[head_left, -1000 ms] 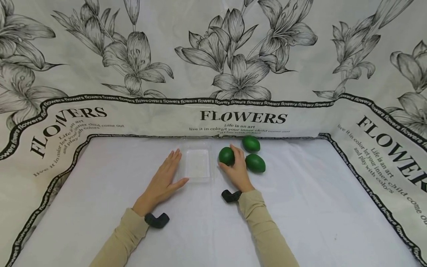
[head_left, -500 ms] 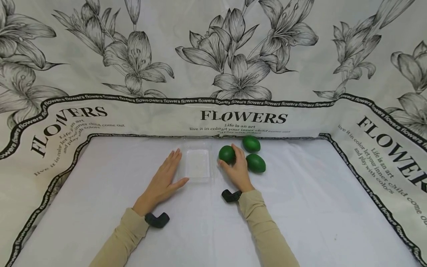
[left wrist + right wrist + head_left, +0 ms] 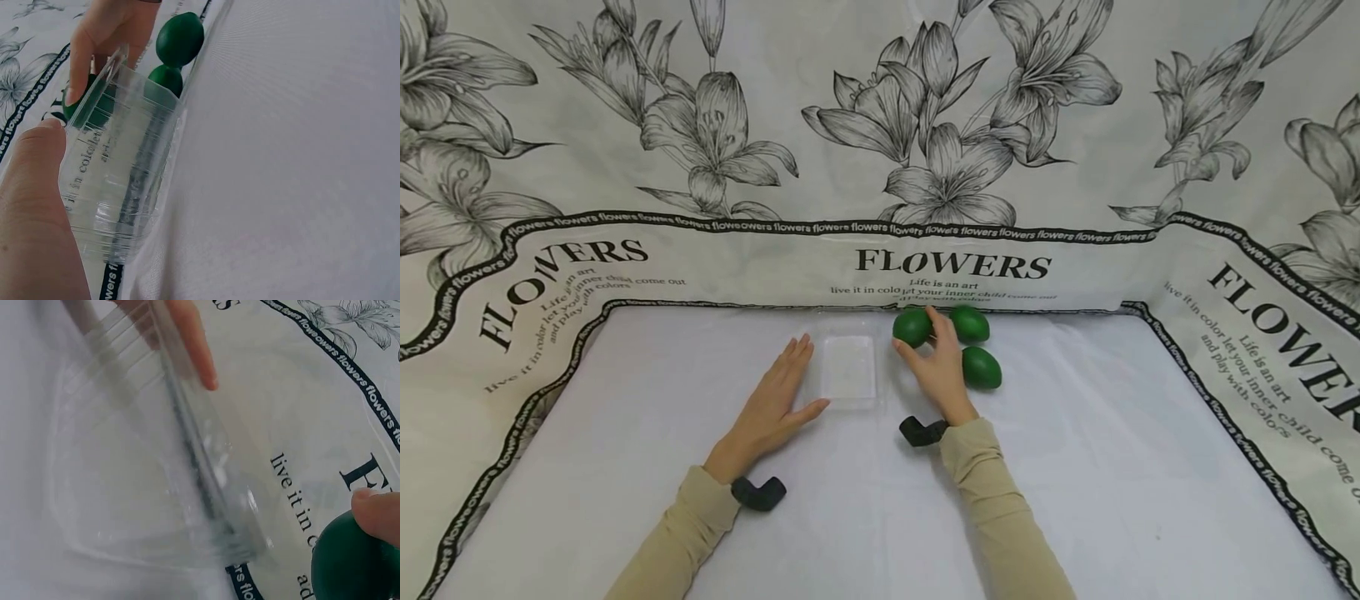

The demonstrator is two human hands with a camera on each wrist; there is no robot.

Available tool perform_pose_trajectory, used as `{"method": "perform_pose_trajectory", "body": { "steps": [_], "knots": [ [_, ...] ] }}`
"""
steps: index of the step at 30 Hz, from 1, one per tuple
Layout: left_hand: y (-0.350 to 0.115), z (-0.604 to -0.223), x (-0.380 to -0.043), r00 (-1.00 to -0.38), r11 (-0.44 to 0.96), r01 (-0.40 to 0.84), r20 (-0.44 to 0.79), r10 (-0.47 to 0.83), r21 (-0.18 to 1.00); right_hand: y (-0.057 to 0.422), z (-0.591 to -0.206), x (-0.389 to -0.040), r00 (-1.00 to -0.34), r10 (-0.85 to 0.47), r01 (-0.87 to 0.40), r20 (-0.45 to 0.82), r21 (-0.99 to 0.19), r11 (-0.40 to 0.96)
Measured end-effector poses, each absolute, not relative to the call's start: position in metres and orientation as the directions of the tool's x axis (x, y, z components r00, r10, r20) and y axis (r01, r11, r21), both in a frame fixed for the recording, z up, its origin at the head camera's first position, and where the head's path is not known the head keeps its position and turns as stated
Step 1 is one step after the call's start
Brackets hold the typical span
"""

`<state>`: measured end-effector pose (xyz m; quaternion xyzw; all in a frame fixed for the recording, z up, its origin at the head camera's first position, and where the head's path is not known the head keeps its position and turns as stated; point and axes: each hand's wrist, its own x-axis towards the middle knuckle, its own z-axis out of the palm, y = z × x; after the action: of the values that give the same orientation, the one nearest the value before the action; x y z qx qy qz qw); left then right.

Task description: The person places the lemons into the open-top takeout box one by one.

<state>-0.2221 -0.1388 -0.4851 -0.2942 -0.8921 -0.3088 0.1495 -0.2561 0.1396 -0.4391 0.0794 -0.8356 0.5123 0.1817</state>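
Note:
In the head view, a clear plastic box (image 3: 848,371) stands on the white cloth. My left hand (image 3: 767,417) lies along its left side, fingers straight and thumb at the near corner. To the right of the box, my right hand (image 3: 942,371) grips a green lime (image 3: 912,327) between thumb and fingers. A second lime (image 3: 970,325) lies just right of the held one, and a third lime (image 3: 982,368) sits nearer, beside the hand. Through the clear wall in the left wrist view, part of the held lime (image 3: 94,109) shows. The right wrist view shows the box (image 3: 119,481) blurred.
A floral-printed sheet (image 3: 760,267) rises behind the white-covered table (image 3: 1075,483) and along both sides. Black camera mounts (image 3: 758,493) project from the wrists. The limes are close to the back edge.
My right hand has carried its lime away from me, towards the back edge, and up close to the rearmost lime. My left hand stays at the box. The head view has shifted slightly.

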Motion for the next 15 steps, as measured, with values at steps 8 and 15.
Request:
{"method": "perform_pose_trajectory", "body": {
  "steps": [8, 15],
  "knots": [
    [-0.139, -0.485, -0.222, -0.793, 0.65, 0.604, 0.429, 0.433, 0.461, 0.104, -0.416, -0.251, -0.925, 0.069, -0.32, 0.374, -0.862, 0.393],
    [-0.138, -0.484, -0.222, -0.797, 0.65, 0.6, 0.423, 0.432, 0.466, 0.069, -0.414, -0.254, -0.948, 0.069, -0.258, 0.312, -0.875, 0.41]
  ]
}}
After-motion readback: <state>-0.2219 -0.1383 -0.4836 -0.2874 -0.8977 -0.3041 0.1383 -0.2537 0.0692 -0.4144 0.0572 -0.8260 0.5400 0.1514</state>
